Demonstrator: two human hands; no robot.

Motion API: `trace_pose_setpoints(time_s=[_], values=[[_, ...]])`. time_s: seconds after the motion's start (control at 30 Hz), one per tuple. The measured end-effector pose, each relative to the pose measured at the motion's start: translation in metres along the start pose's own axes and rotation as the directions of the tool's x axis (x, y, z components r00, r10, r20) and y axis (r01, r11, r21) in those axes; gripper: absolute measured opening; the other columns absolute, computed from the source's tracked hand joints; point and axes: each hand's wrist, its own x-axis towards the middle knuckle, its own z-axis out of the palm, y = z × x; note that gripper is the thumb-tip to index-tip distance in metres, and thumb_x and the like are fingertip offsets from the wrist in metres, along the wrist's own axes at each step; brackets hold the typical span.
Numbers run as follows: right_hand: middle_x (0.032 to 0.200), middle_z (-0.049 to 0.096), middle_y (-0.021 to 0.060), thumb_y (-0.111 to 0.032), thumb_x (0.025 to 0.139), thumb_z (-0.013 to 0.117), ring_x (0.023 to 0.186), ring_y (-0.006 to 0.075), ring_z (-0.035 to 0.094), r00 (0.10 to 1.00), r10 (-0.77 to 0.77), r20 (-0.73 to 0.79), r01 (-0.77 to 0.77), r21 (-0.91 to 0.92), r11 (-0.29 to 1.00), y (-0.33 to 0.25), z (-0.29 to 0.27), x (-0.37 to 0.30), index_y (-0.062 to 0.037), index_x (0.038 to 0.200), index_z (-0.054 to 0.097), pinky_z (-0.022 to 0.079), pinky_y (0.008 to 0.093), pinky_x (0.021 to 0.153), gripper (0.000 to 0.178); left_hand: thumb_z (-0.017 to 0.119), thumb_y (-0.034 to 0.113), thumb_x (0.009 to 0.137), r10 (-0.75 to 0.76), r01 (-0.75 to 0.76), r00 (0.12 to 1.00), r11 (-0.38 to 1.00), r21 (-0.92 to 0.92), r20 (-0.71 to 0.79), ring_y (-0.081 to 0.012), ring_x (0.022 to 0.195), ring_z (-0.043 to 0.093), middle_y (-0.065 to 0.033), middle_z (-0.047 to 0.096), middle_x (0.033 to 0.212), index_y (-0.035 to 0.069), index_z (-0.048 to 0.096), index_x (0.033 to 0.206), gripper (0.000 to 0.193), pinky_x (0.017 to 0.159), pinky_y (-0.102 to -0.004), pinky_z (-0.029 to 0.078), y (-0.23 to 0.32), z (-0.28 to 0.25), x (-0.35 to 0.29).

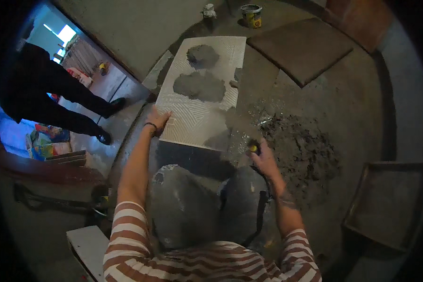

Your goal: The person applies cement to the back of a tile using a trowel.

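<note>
Mortar scraps (310, 148) littered the floor (264, 89) to our right. Our tile (185, 113) lay ridged face up before our knees (176, 192), bearing two grey heaps (199, 87). Our left hand (159, 119) touched its left edge, but whether it clamped there we could not tell. Our right hand (265, 159) was clenched on a yellow-ended handle (254, 148) near the tile's lower right corner. Tilting the tile could have slid the heaps off; a hasty sweep could have chipped that corner.
</note>
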Motion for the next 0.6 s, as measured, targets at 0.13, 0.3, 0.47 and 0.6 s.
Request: trace_pose_setpoints(time_s=[0.13, 0.3, 0.47, 0.6], values=[[0.101, 0.055, 0.0208, -0.011, 0.076, 0.064, 0.093, 0.0381, 0.054, 0.969, -0.232, 0.082, 0.244, -0.203, 0.948, 0.024, 0.023, 0.018, -0.0021, 0.107, 0.050, 0.043, 0.0410, 0.080, 0.035, 0.060, 0.059, 0.075, 0.093, -0.094, 0.993, 0.996, -0.005, -0.077, -0.0402, 0.122, 0.042, -0.0263, 0.043, 0.131, 0.005, 0.018, 0.140, 0.095, 0.100, -0.0446, 0.035, 0.019, 0.002, -0.012], [0.097, 0.057, 0.0199, -0.012, 0.076, 0.065, 0.089, 0.0414, 0.052, 0.937, -0.258, 0.237, 0.317, -0.260, 0.912, 0.021, 0.032, 0.030, -0.0033, 0.101, 0.056, 0.042, 0.0456, 0.078, 0.028, 0.057, 0.058, 0.077, 0.147, -0.147, 0.989, 0.988, -0.045, 0.005, -0.0404, 0.121, 0.043, -0.0289, 0.044, 0.129, 0.002, 0.013, 0.142, 0.096, 0.099, -0.0422, 0.036, 0.025, 0.001, -0.021], [0.084, 0.051, 0.0150, -0.001, 0.066, 0.062, 0.081, 0.0355, 0.049, 0.857, -0.441, 0.266, 0.503, -0.249, 0.828, 0.011, 0.037, 0.046, -0.0040, 0.083, 0.053, 0.040, 0.0423, 0.071, 0.019, 0.063, 0.054, 0.076, 0.070, -0.066, 0.990, 0.997, 0.032, -0.126, -0.0388, 0.118, 0.047, -0.0255, 0.048, 0.127, 0.005, 0.022, 0.139, 0.091, 0.098, -0.0414, 0.038, -0.012, 0.005, -0.004], [0.084, 0.050, 0.0156, -0.001, 0.066, 0.062, 0.082, 0.0354, 0.048, 0.894, -0.390, 0.219, 0.447, -0.404, 0.798, 0.050, 0.026, 0.008, -0.0041, 0.082, 0.052, 0.040, 0.0416, 0.073, 0.019, 0.062, 0.052, 0.078, 0.152, -0.124, 0.982, 0.966, -0.227, 0.112, -0.0394, 0.124, 0.039, -0.0275, 0.037, 0.135, 0.002, 0.019, 0.141, 0.091, 0.102, -0.0429, 0.034, 0.017, -0.001, -0.027]])
